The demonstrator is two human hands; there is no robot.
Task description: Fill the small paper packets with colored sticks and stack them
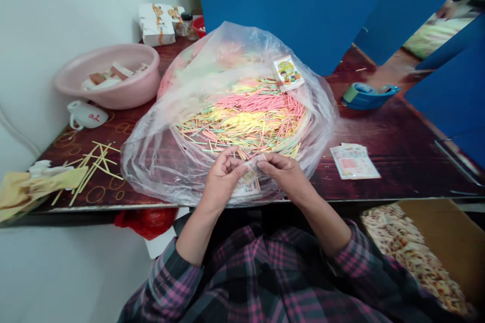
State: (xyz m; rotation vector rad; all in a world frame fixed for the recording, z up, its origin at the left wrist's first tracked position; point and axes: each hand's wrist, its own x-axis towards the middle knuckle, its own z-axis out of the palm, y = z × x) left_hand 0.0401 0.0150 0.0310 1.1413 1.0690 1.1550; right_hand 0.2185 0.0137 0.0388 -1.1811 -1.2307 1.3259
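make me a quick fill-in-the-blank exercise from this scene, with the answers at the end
1. The flat printed pieces lie to the ____ of the left hand and right hand, which hold a small printed piece.
2. The basin left of the plastic bag of coloured sticks is ____.
3. Apart from its red marks, the mug is ____.

Missing words: right; pink; white

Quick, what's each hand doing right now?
Left hand: closed, holding one side of a small printed packet.
Right hand: closed, pinching the same packet's other side.
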